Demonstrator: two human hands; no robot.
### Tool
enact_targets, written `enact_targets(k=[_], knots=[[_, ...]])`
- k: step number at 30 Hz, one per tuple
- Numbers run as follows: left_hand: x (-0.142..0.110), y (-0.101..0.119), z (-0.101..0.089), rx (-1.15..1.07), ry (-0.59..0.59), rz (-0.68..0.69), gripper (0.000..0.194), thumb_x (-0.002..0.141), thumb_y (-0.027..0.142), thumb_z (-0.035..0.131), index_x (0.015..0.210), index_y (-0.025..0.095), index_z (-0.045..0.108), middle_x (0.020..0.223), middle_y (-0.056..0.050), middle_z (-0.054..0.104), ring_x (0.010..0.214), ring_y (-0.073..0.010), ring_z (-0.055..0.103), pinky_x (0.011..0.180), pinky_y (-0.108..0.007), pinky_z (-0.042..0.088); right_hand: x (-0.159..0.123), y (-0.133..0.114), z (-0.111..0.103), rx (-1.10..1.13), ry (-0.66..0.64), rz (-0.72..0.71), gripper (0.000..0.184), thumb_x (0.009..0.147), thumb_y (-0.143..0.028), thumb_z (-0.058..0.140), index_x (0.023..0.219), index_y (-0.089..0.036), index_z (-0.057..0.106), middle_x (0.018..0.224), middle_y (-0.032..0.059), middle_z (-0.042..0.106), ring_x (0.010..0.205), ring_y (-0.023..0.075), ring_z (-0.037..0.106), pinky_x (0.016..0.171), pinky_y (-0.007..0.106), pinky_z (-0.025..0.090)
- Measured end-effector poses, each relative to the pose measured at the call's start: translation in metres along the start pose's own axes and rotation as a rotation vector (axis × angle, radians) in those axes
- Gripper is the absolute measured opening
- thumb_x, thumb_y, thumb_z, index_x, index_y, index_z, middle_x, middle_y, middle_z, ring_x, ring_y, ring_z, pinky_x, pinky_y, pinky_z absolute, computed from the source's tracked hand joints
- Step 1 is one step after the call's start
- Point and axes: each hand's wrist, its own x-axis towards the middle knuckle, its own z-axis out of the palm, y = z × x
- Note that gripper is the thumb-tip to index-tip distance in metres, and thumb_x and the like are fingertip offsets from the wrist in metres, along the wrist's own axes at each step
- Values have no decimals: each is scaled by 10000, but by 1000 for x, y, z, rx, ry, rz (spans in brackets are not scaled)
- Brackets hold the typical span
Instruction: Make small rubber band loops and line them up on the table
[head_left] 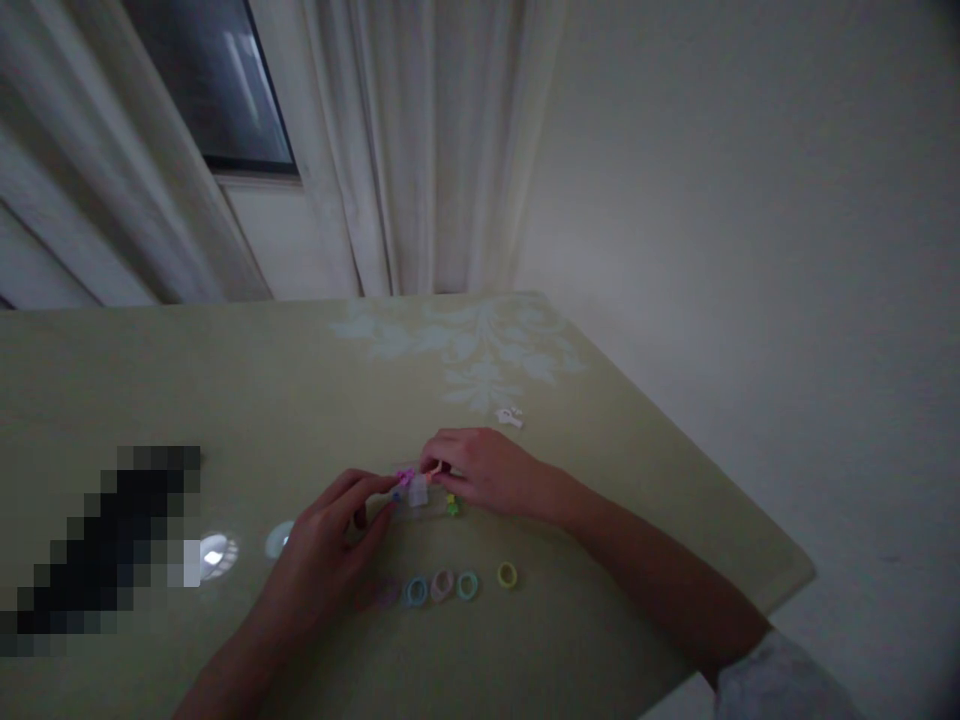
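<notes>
A small clear plastic case point(418, 492) lies on the table between my hands. My left hand point(330, 530) grips its left edge between thumb and forefinger, beside a small purple piece point(406, 477) and a blue piece point(397, 495). At the case's top right, my right hand point(480, 468) pinches a small orange piece point(433, 477), its fingers partly covering it. A yellow and green star-like piece point(452, 505) sits at the right end of the case. The pieces are too small to name surely. Nearer me lies a row of small rings in pastel colours, including a blue ring point(416, 591).
A yellow ring point(508, 575) lies right of the row. Beyond my right hand is a small white piece point(510, 417). A blurred-out dark object point(105, 540) is at left, near bright reflections. The table point(247, 390) meets curtains point(420, 150) and a wall point(750, 250).
</notes>
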Motion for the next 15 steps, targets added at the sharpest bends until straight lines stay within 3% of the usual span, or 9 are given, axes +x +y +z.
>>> enact_targets(k=[2, 5, 9, 15], knots=[[-1, -3, 3, 14, -8, 14, 321, 1021, 441, 574, 1231, 263, 739, 1071, -48, 709, 699, -153, 646, 646, -271, 552, -5, 4, -8, -74, -106, 70, 114, 975, -232, 685, 1063, -169, 722, 1039, 74, 745, 954, 205, 675, 796, 285, 449], [-1, -9, 9, 13, -10, 27, 297, 1016, 453, 583, 1172, 272, 759, 1118, -55, 701, 792, -177, 687, 733, -294, 578, -9, 4, -10, -165, -251, 139, 290, 877, -389, 805, 1061, -178, 726, 1019, 83, 752, 923, 237, 683, 735, 287, 436], [-2, -12, 11, 8, 9, 32, 291, 1008, 479, 587, 1109, 279, 772, 1066, -58, 698, 924, -230, 708, 837, -346, 580, -7, 0, 0, -258, -230, 136, 244, 910, -373, 741, 1041, -168, 726, 1025, 107, 760, 929, 252, 694, 730, 297, 438], [-1, -10, 10, 28, -10, 29, 277, 1011, 463, 575, 1037, 277, 777, 1039, -57, 700, 950, -245, 708, 845, -361, 570, -5, 1, 4, -279, -229, 147, 167, 899, -326, 707, 967, -175, 732, 946, 106, 773, 861, 258, 710, 690, 310, 425]])
